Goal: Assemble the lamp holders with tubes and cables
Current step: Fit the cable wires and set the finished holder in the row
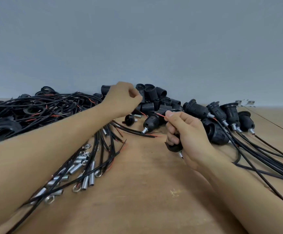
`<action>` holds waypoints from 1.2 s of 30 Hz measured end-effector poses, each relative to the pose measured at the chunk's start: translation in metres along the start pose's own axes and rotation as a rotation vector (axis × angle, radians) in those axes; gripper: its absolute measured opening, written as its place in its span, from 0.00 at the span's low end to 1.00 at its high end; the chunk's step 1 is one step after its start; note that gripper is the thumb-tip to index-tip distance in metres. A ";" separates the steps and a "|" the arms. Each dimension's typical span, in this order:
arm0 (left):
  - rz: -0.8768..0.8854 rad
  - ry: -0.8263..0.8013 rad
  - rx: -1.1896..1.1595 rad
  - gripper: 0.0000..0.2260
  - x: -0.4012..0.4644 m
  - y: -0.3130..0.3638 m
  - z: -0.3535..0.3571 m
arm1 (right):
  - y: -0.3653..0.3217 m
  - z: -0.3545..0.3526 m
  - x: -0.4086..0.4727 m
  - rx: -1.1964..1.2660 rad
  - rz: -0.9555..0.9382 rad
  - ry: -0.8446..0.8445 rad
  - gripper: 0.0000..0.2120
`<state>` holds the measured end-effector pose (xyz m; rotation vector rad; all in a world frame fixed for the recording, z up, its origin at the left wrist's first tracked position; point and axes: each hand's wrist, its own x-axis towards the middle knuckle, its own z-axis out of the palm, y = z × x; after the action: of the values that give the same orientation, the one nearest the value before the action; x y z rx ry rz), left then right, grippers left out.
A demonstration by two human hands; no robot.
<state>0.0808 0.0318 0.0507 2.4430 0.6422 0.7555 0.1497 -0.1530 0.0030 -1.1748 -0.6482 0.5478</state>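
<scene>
The right hand (pixel 186 137) grips a black holder part (pixel 174 146) and pinches its red wire (pixel 161 116) straight, probably for threading. The left hand (pixel 123 100), fingers curled, reaches the far pile of black sleeves (pixel 154 97); whether it holds one, I cannot tell.

Two hands (pixel 122 98) – about five wired lamp holders (pixel 196 108) at right – sockets, cables (pixel 41 105) and tubes (pixel 86 180) too heaped to count.

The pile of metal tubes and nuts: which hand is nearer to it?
Neither is close; the right hand is somewhat nearer, across the table from the pile. The left hand is beyond it.
</scene>
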 end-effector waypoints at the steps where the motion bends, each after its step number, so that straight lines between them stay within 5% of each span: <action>1: 0.034 -0.016 0.071 0.07 0.016 0.000 0.008 | 0.000 0.000 0.000 0.012 0.011 -0.014 0.11; 7: 0.293 -0.270 0.583 0.16 0.065 -0.004 0.058 | 0.002 -0.002 0.001 0.067 0.041 -0.073 0.10; 12: 0.382 -0.211 0.788 0.08 0.071 0.005 0.073 | -0.002 -0.005 0.003 0.091 0.056 -0.023 0.11; 15: 0.267 -0.078 0.465 0.18 0.064 -0.003 0.064 | -0.003 -0.007 0.004 0.088 0.036 0.024 0.11; 19: -0.124 0.214 -0.440 0.15 0.024 0.010 0.024 | -0.003 -0.008 0.007 0.076 -0.010 0.103 0.08; 21: -0.336 0.157 -1.063 0.10 -0.011 0.019 0.004 | -0.005 -0.008 0.007 0.046 -0.021 0.104 0.07; 23: -0.471 -0.052 -1.448 0.10 -0.055 0.021 -0.001 | -0.008 -0.007 0.005 0.048 -0.051 0.078 0.05; 26: -0.568 -0.245 -1.570 0.10 -0.108 0.025 0.013 | -0.011 -0.005 -0.002 0.052 -0.104 -0.019 0.09; 36: -0.548 -0.213 -1.522 0.18 -0.114 0.018 0.040 | -0.010 0.010 -0.022 -0.510 -0.444 -0.204 0.06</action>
<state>0.0266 -0.0584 -0.0110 0.8650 0.3524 0.4262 0.1283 -0.1647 0.0112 -1.3981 -1.2378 0.1208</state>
